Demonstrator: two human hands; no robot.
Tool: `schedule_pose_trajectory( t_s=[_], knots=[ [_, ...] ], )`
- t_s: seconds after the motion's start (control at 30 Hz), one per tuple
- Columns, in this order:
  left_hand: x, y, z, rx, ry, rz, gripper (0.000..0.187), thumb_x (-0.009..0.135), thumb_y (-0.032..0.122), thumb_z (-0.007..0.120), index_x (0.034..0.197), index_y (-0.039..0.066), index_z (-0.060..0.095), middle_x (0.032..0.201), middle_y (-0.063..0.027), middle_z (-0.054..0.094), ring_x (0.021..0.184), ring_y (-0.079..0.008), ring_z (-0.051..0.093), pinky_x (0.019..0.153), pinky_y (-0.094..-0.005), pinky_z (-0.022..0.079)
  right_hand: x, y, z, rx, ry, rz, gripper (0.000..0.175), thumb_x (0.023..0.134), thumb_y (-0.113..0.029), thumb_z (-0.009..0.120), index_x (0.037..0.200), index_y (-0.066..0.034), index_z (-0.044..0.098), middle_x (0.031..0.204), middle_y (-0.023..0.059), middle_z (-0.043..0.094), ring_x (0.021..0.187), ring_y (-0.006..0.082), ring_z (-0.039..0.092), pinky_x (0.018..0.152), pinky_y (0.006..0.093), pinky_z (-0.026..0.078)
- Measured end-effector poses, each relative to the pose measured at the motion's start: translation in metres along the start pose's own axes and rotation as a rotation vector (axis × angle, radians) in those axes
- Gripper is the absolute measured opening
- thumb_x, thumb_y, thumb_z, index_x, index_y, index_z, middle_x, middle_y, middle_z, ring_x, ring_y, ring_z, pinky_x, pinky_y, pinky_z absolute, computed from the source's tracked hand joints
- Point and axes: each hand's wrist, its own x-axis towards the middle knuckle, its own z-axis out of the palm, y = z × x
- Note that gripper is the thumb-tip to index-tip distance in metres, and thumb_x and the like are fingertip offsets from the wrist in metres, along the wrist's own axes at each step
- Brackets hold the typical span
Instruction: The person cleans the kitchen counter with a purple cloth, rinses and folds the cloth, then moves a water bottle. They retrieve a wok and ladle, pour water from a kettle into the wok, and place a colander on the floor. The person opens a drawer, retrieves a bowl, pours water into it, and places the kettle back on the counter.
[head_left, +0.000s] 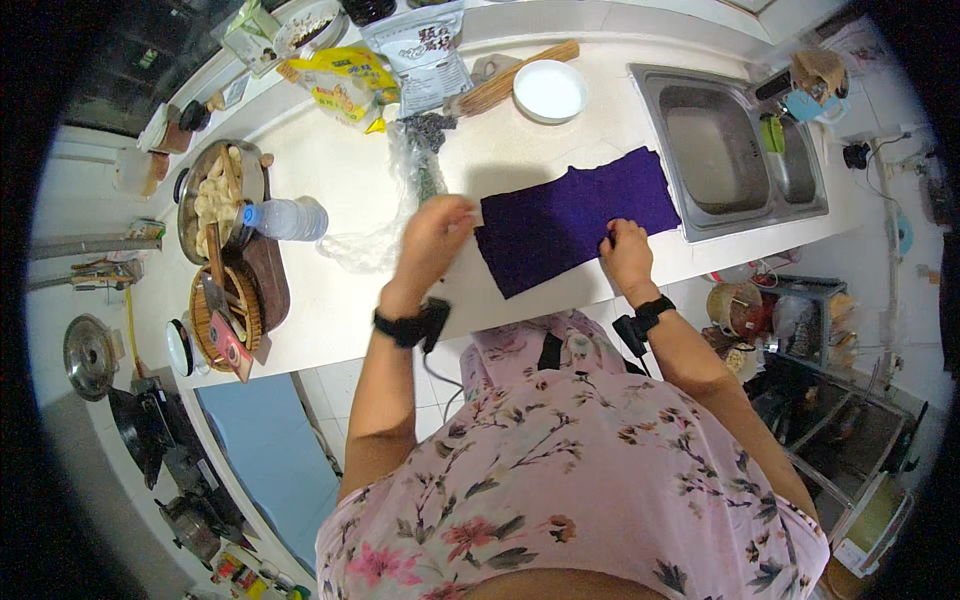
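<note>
A dark purple cloth (570, 214) lies spread flat on the white countertop, its right end beside the sink. My left hand (441, 229) is bent at the cloth's left edge, slightly blurred. A small whitish bit shows at its fingertips, too small to name. On the near side of the cloth, my right hand (628, 253) touches the fabric with curled fingers. Whether it pinches the fabric is hidden. Both wrists wear black straps with small devices. Just beyond my left hand lies a clear plastic bag (409, 172) with dark contents.
A white bowl (551, 90) and a straw whisk broom (517, 77) lie behind the cloth. The double steel sink (712, 150) is at right. Leftward are a water bottle (296, 219), a steel pot (255, 176) and a wicker basket (251, 300) with a phone (230, 345) across it.
</note>
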Motion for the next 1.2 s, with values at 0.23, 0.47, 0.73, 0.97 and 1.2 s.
schedule_pose_trajectory(
  t_s=[0.23,0.47,0.73,0.97,1.2],
  knots=[
    [0.083,0.03,0.149,0.441,-0.298,0.515,0.032,0.076,0.005,0.064,0.107,0.011,0.066,0.116,-0.0075,0.062,0.104,-0.0301,0.059,0.088,-0.0372,0.05,-0.011,0.02,-0.008,0.013,-0.162,-0.034,0.025,0.074,-0.012,0.064,0.098,-0.0066,0.06,0.095,0.0135,0.06,0.092,0.0327,0.057,0.078,0.0424,0.05],
    [0.11,0.038,0.193,0.874,-0.426,0.369,0.031,0.073,0.004,0.061,0.101,0.016,0.069,0.1,-0.006,0.064,0.096,-0.0268,0.061,0.077,-0.0412,0.049,-0.012,0.033,-0.012,0.118,-0.133,-0.106,0.023,0.074,-0.011,0.064,0.096,-0.006,0.059,0.094,0.0132,0.061,0.089,0.0335,0.058,0.075,0.0446,0.049],
    [0.094,0.083,0.145,0.755,-0.387,0.216,0.016,0.071,0.015,0.064,0.085,0.013,0.072,0.088,-0.0073,0.063,0.09,-0.0296,0.059,0.077,-0.0416,0.047,0.015,0.04,-0.043,0.455,-0.355,-0.156,0.012,0.073,-0.014,0.063,0.074,-0.0031,0.059,0.092,0.0146,0.063,0.095,0.03,0.061,0.08,0.0397,0.05],
    [0.105,0.112,0.116,0.225,-0.361,0.291,0.02,0.08,0.011,0.057,0.098,0.004,0.063,0.093,-0.0115,0.06,0.095,-0.0245,0.057,0.081,-0.0334,0.048,0.014,0.031,-0.074,2.085,-0.998,0.263,0.033,0.08,-0.024,0.05,0.093,0.0023,0.065,0.103,0.0116,0.066,0.086,0.023,0.065,0.082,0.0358,0.051],
    [0.057,0.111,0.101,-0.092,-0.049,0.131,0.031,0.09,0.019,0.061,0.117,0.005,0.059,0.107,-0.0069,0.062,0.101,-0.0161,0.057,0.088,-0.0277,0.044,-0.035,0.015,-0.12,2.398,-0.234,0.528,0.05,0.086,-0.035,0.043,0.117,0.0012,0.058,0.111,0.0154,0.064,0.101,0.029,0.062,0.095,0.0432,0.047]
  ],
)
